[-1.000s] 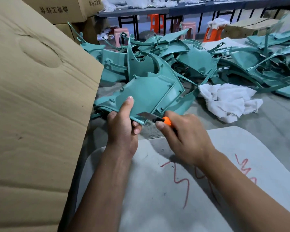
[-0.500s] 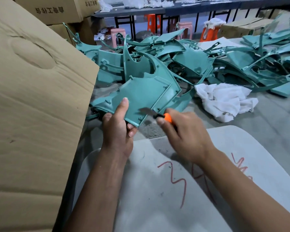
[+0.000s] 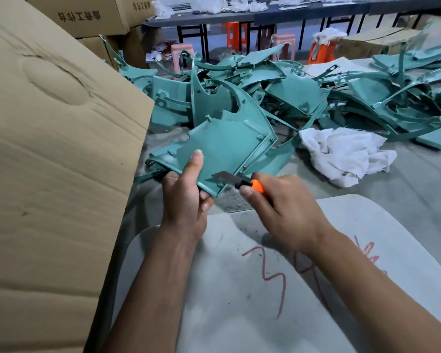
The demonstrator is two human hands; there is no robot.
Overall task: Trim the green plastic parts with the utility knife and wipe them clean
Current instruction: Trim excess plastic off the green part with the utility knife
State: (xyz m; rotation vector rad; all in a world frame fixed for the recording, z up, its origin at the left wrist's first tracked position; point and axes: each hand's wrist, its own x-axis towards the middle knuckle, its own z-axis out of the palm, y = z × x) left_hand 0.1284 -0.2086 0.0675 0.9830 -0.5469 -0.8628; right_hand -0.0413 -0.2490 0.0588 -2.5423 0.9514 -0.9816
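My left hand (image 3: 186, 197) grips the near edge of a flat green plastic part (image 3: 227, 146), thumb pressed on its upper face and fingers curled beneath. My right hand (image 3: 283, 207) holds an orange utility knife (image 3: 250, 184). Its grey blade lies against the part's near right edge, close to my left fingers. Behind the held part, a big pile of green plastic parts (image 3: 298, 93) covers the floor. A crumpled white cloth (image 3: 346, 154) lies on the floor to the right.
A large cardboard box flap (image 3: 56, 161) fills the left side. A pale board with red scribbles (image 3: 265, 289) lies under my forearms. Stacked cartons (image 3: 87, 16), stools (image 3: 233, 34) and a dark table (image 3: 303, 11) stand at the back.
The knife blade has slid a little along the part's near right edge. My left hand keeps the same grip on the part.
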